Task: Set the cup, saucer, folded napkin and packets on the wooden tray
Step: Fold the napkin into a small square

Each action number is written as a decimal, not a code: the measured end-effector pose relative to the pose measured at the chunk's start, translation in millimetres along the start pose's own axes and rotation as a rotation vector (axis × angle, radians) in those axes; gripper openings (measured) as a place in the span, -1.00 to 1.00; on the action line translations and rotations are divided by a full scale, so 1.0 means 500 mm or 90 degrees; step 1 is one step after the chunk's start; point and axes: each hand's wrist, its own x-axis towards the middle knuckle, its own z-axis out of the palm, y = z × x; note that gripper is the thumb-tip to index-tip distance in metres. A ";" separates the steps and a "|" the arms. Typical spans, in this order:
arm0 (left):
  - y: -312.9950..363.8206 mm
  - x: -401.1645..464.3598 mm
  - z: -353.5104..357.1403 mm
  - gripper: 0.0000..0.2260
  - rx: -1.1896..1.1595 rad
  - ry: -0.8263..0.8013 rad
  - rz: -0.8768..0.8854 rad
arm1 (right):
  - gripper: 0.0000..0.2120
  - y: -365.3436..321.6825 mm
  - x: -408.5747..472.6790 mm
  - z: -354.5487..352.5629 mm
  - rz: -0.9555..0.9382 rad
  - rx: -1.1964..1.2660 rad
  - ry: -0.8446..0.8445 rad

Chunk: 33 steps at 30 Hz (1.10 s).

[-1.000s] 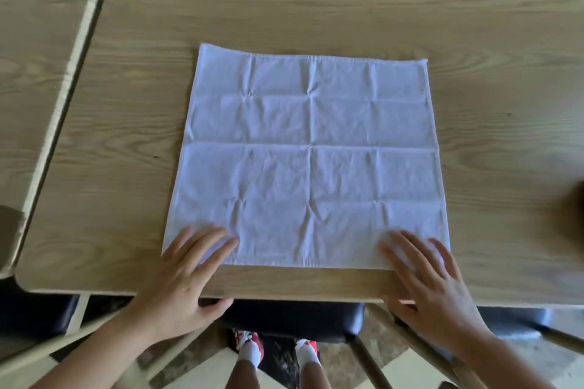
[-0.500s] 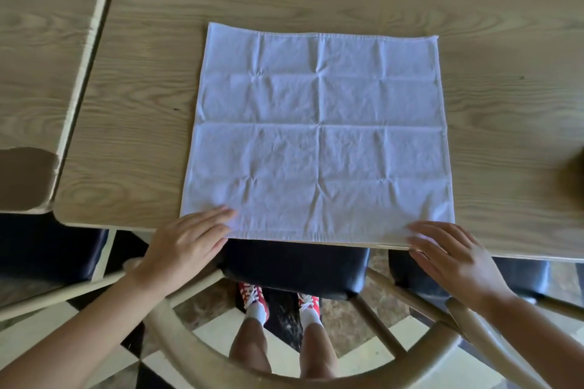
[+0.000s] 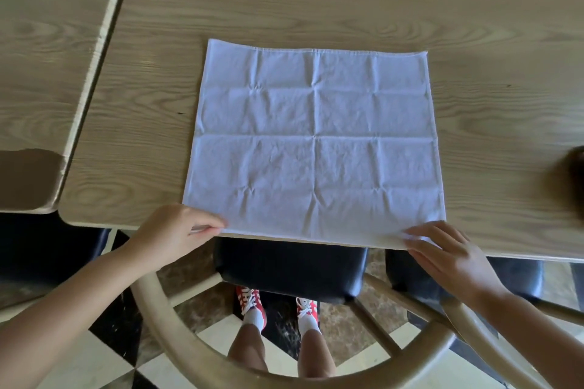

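Observation:
A white cloth napkin (image 3: 316, 145) lies spread flat and unfolded on the wooden table (image 3: 151, 123), creased into a grid, its near edge along the table's front edge. My left hand (image 3: 177, 230) pinches the napkin's near left corner between thumb and fingers. At the near right corner my right hand (image 3: 442, 249) rests with its fingertips on the cloth, the fingers curled over the edge. No cup, saucer, packets or tray are in view.
A second wooden table (image 3: 47, 73) stands to the left across a narrow gap. A wooden chair with a curved back (image 3: 196, 354) and dark seat (image 3: 290, 265) is tucked under the front edge, between me and the table. A blurred dark shape (image 3: 572, 174) sits at the right edge.
Both hands slid from lying flat on the napkin's near edge back to its two near corners. The left hand has closed on its corner, and the view shifted back from the table.

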 end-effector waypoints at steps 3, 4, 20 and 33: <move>0.011 -0.002 -0.014 -0.79 -0.052 -0.073 -0.083 | -0.76 -0.008 0.000 -0.011 0.043 0.033 -0.017; 0.020 0.001 -0.023 -0.76 -0.071 -0.099 -0.106 | -0.73 -0.013 0.005 -0.021 0.083 0.055 -0.028; 0.034 0.185 -0.200 -0.84 -0.138 0.071 -0.044 | -0.67 0.071 0.257 -0.191 0.339 0.259 -0.047; -0.114 0.352 -0.130 -0.66 0.029 0.197 0.008 | -0.95 0.181 0.387 -0.049 0.278 -0.023 -0.085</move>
